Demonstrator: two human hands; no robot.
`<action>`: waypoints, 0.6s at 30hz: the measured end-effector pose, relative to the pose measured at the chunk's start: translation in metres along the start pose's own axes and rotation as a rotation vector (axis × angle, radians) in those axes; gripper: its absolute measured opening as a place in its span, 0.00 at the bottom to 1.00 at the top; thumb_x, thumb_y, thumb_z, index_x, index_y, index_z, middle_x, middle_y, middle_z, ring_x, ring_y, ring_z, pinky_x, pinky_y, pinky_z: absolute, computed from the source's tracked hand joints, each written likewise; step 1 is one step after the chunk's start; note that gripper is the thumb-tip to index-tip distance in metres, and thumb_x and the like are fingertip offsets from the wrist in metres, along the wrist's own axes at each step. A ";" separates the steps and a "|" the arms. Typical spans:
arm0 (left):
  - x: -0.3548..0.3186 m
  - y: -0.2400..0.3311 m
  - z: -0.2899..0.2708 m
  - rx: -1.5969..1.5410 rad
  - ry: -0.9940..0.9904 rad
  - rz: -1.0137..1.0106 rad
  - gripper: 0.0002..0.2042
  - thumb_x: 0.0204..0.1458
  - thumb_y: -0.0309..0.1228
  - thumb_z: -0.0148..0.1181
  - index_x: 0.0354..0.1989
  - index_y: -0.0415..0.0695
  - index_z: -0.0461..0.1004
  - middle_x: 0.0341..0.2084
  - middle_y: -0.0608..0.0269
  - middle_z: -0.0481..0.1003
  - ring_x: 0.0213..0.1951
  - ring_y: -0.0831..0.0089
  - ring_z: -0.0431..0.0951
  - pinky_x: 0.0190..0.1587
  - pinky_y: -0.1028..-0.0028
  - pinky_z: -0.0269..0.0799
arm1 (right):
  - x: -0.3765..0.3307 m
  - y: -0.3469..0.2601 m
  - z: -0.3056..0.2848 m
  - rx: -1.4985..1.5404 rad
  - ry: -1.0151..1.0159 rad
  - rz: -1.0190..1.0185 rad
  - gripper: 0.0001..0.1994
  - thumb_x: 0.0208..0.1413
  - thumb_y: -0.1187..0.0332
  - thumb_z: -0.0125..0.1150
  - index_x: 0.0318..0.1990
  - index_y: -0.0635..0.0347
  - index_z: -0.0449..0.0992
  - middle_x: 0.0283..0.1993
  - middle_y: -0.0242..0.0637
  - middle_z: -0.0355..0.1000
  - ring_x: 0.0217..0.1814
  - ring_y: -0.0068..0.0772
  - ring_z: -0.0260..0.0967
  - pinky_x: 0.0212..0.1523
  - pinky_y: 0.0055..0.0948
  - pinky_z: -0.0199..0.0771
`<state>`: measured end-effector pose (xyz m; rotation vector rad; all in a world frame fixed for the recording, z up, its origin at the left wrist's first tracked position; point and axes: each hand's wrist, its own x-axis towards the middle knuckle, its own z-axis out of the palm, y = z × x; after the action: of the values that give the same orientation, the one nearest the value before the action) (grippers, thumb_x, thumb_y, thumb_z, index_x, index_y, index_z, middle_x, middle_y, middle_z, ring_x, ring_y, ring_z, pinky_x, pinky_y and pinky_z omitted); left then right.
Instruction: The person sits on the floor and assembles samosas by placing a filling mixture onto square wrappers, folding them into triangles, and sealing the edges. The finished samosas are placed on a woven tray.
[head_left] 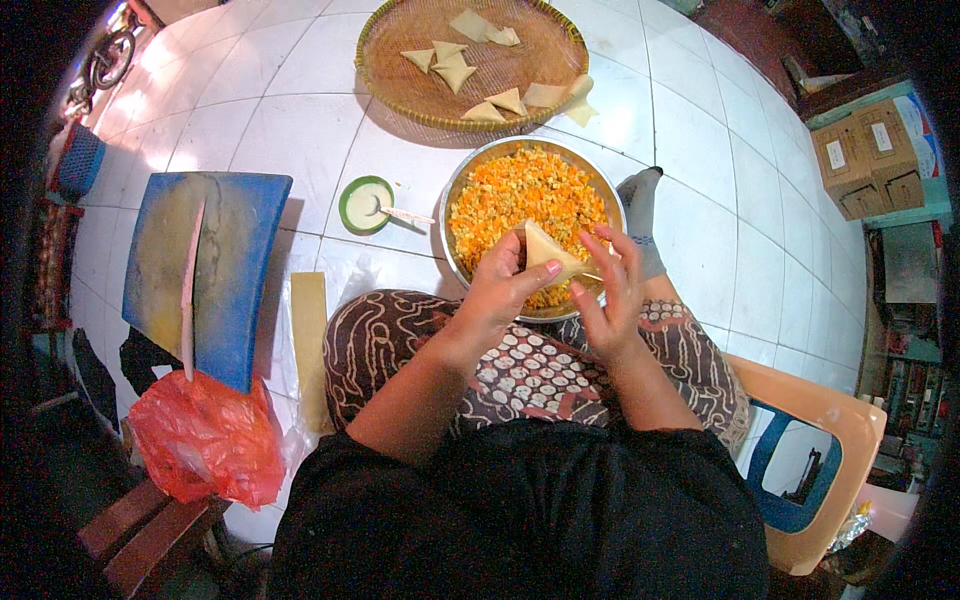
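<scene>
Over a steel bowl (447, 215) of diced orange and pale filling (535, 185), my left hand (490, 300) grips a folded triangular pastry (546, 252), thumb on its front. My right hand (622, 310) is beside the pastry's right corner, fingers apart; whether they touch it I cannot tell. A small green bowl (346, 206) of white paste with a spoon (408, 215) in it stands left of the steel bowl. Several folded triangles (455, 73) and flat wrapper pieces (545, 95) lie on a round woven tray (400, 85) beyond. By my left knee is a pale wrapper strip (309, 340).
At the left, a long pinkish knife (190, 290) rests on a blue board (262, 230), above a crumpled red plastic bag (210, 435). My socked foot (643, 205) is right of the steel bowl. An orange stool (850, 440) and cardboard boxes (860, 160) stand at the right.
</scene>
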<state>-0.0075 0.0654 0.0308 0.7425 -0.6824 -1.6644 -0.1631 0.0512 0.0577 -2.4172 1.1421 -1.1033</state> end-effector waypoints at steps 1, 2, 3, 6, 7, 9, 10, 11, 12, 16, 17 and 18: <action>0.001 -0.002 -0.002 0.048 0.028 0.020 0.18 0.50 0.29 0.55 0.48 0.37 0.62 0.40 0.62 0.69 0.44 0.77 0.68 0.47 0.77 0.63 | 0.002 -0.006 -0.001 -0.111 0.024 -0.084 0.23 0.45 0.62 0.54 0.51 0.59 0.67 0.53 0.49 0.61 0.57 0.48 0.56 0.58 0.46 0.50; 0.001 -0.001 -0.001 0.044 0.017 0.013 0.19 0.50 0.29 0.55 0.48 0.36 0.62 0.41 0.63 0.69 0.43 0.77 0.68 0.46 0.78 0.63 | 0.004 -0.015 -0.004 -0.219 -0.124 -0.113 0.26 0.49 0.58 0.49 0.56 0.60 0.62 0.61 0.51 0.54 0.64 0.52 0.49 0.62 0.55 0.37; -0.001 0.001 -0.001 0.040 0.007 0.006 0.19 0.50 0.30 0.55 0.49 0.36 0.62 0.41 0.63 0.69 0.43 0.78 0.68 0.46 0.78 0.64 | 0.003 -0.018 0.001 -0.259 -0.158 -0.108 0.27 0.50 0.57 0.48 0.57 0.62 0.60 0.61 0.52 0.53 0.65 0.52 0.48 0.62 0.56 0.34; -0.002 0.002 -0.004 -0.033 -0.045 -0.080 0.20 0.50 0.29 0.54 0.51 0.36 0.61 0.45 0.61 0.68 0.47 0.75 0.68 0.48 0.76 0.63 | -0.002 -0.019 0.013 -0.319 -0.250 -0.073 0.31 0.54 0.54 0.43 0.60 0.68 0.52 0.64 0.53 0.48 0.67 0.51 0.42 0.62 0.60 0.23; -0.003 0.002 -0.005 -0.068 -0.066 -0.119 0.21 0.50 0.29 0.53 0.52 0.36 0.60 0.47 0.61 0.67 0.48 0.74 0.68 0.50 0.75 0.63 | -0.003 -0.017 0.015 -0.292 -0.232 -0.063 0.31 0.54 0.54 0.42 0.60 0.68 0.51 0.64 0.53 0.48 0.67 0.51 0.42 0.62 0.60 0.23; -0.003 0.009 -0.002 -0.178 -0.133 -0.158 0.21 0.50 0.29 0.54 0.52 0.35 0.60 0.46 0.61 0.68 0.48 0.74 0.67 0.50 0.75 0.63 | -0.005 -0.012 0.017 -0.242 -0.194 -0.037 0.31 0.54 0.54 0.42 0.60 0.69 0.50 0.64 0.53 0.48 0.67 0.52 0.43 0.61 0.60 0.23; -0.004 0.012 -0.001 -0.233 -0.167 -0.178 0.22 0.50 0.30 0.54 0.52 0.35 0.60 0.46 0.61 0.68 0.49 0.74 0.67 0.50 0.75 0.63 | -0.006 -0.009 0.019 -0.234 -0.187 -0.032 0.32 0.54 0.54 0.42 0.61 0.69 0.50 0.64 0.53 0.48 0.67 0.52 0.43 0.61 0.60 0.23; -0.004 0.011 -0.001 -0.193 -0.171 -0.164 0.22 0.50 0.29 0.54 0.52 0.35 0.60 0.46 0.61 0.68 0.48 0.74 0.67 0.49 0.75 0.63 | -0.007 -0.007 0.021 -0.224 -0.179 -0.029 0.32 0.54 0.54 0.42 0.61 0.69 0.49 0.64 0.53 0.47 0.67 0.53 0.42 0.61 0.60 0.23; -0.004 0.009 -0.003 -0.154 -0.175 -0.150 0.22 0.50 0.29 0.54 0.53 0.35 0.59 0.46 0.61 0.68 0.48 0.74 0.67 0.49 0.75 0.63 | -0.007 -0.007 0.022 -0.215 -0.171 -0.026 0.32 0.54 0.54 0.42 0.61 0.68 0.48 0.64 0.53 0.47 0.67 0.53 0.42 0.61 0.60 0.22; -0.002 0.001 -0.010 -0.012 -0.122 -0.156 0.20 0.49 0.29 0.55 0.50 0.38 0.62 0.39 0.66 0.68 0.38 0.79 0.68 0.38 0.80 0.64 | -0.004 -0.011 0.023 -0.115 -0.196 0.018 0.36 0.52 0.54 0.46 0.63 0.67 0.45 0.66 0.52 0.43 0.69 0.52 0.38 0.62 0.57 0.21; -0.003 0.002 -0.010 0.036 -0.099 -0.162 0.19 0.49 0.29 0.55 0.49 0.38 0.63 0.36 0.68 0.69 0.34 0.82 0.67 0.33 0.82 0.63 | -0.003 -0.011 0.021 -0.029 -0.216 0.061 0.36 0.51 0.54 0.47 0.63 0.66 0.44 0.66 0.52 0.42 0.69 0.52 0.36 0.62 0.56 0.22; -0.004 0.002 -0.005 -0.019 -0.042 -0.161 0.18 0.50 0.28 0.54 0.49 0.38 0.63 0.38 0.64 0.69 0.36 0.78 0.70 0.37 0.79 0.67 | -0.003 -0.009 0.017 0.058 -0.235 0.103 0.37 0.50 0.54 0.49 0.63 0.65 0.43 0.66 0.52 0.41 0.69 0.51 0.35 0.63 0.55 0.22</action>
<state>-0.0013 0.0681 0.0296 0.7677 -0.6492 -1.8354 -0.1468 0.0580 0.0491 -2.3393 1.1259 -0.7864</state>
